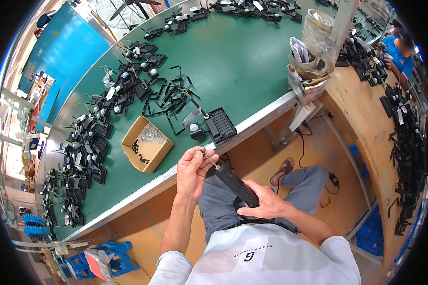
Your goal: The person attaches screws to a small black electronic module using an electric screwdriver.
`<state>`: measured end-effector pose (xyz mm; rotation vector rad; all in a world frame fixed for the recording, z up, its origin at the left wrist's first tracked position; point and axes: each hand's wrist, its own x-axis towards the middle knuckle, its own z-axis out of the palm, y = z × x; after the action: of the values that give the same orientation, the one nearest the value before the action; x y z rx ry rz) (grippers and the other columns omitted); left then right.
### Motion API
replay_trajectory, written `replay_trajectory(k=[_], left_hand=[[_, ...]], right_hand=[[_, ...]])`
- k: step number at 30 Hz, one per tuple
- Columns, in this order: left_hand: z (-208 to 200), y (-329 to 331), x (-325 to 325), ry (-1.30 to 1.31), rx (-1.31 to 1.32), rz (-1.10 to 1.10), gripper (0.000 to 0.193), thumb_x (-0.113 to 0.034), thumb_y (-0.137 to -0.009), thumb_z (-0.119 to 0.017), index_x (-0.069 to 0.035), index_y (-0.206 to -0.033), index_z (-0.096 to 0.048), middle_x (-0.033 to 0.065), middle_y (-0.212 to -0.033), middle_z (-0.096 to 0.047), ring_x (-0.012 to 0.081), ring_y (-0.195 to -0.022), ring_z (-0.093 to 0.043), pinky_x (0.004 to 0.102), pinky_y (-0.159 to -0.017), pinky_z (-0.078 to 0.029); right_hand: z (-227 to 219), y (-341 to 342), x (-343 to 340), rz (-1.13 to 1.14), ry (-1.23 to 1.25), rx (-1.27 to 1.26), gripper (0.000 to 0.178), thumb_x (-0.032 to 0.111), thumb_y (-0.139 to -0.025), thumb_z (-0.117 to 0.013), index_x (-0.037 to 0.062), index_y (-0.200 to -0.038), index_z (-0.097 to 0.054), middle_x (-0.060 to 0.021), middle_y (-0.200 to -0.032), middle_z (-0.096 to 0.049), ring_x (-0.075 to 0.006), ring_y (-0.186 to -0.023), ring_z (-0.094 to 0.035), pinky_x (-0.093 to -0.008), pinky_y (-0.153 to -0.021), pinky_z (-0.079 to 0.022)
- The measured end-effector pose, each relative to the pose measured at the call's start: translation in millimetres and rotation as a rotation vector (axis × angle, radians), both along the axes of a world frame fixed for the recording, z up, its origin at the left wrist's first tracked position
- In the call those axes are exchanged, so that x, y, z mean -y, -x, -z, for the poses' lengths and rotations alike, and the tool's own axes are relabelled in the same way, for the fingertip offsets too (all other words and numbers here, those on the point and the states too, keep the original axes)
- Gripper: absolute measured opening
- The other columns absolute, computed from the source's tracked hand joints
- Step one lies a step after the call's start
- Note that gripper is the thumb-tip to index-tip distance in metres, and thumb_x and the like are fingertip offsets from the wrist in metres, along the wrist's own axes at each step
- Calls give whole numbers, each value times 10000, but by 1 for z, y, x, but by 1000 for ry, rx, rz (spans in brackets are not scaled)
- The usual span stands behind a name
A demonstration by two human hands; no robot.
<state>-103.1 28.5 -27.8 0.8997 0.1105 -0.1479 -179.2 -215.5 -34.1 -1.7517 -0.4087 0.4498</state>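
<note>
My right hand (267,201) is wrapped round the black body of an electric screwdriver (237,183), held over my lap with its bit pointing up and left. At the bit's tip, my left hand (191,172) has its thumb and fingers pinched together; whatever small piece they hold is too hidden to name. Just beyond, on the table's edge, lies a black floodlight (220,126) with a ribbed back, a white-domed sensor (195,129) and a cable. Left of it stands an open cardboard box (162,155) with many small silver screws and some black pieces.
Black brackets (169,97) lie piled on the green table (223,61) behind the floodlight. Rows of sensor lights (100,114) line its far left side. A post with wrapped paper holders (309,61) rises at right. Another person (400,54) sits beyond a curved wooden bench (361,109).
</note>
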Motion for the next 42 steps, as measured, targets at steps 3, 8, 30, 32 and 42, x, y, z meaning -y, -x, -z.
replay_trajectory(k=[3,8,30,32,42], left_hand=[[1,3,-1,-18,17,-1,143,-156,-1017,-617,-37,-1093,-646,140,-1018,-738,263,-934,-744,400,-883,-612],[3,3,0,-46,35,11,125,-143,-1014,-619,-38,-1074,-651,140,-1006,-741,267,-938,-746,399,-884,-614],[-23,9,15,-138,87,0,270,-136,-976,-670,-2,-1209,-639,132,-1018,-732,243,-989,-721,355,-895,-578],[-30,4,-3,-453,194,-53,223,-79,-962,-664,-14,-1175,-674,110,-1015,-736,183,-947,-705,321,-861,-567],[-38,-71,-189,-1924,411,-86,161,-77,-816,-711,-19,-963,-740,141,-890,-718,287,-829,-692,375,-763,-537]], right_hand=[[-9,-3,2,-85,36,-121,848,316,-808,-835,-90,-1420,-410,-288,-1203,-659,-363,-1127,-663,-410,-993,-497],[-5,-3,6,-112,28,-151,830,313,-816,-829,-78,-1419,-412,-238,-1089,-670,-310,-946,-693,-382,-874,-538],[3,0,-16,69,37,-10,757,233,-778,-855,19,-1400,-480,-33,-810,-626,-118,-731,-608,-285,-701,-501],[4,1,-15,72,40,-33,752,233,-772,-858,21,-1392,-489,-30,-804,-625,-115,-723,-606,-283,-693,-498],[13,8,-5,95,-1,-110,671,227,-758,-866,39,-1320,-551,-2,-768,-611,-100,-680,-582,-287,-652,-491]])
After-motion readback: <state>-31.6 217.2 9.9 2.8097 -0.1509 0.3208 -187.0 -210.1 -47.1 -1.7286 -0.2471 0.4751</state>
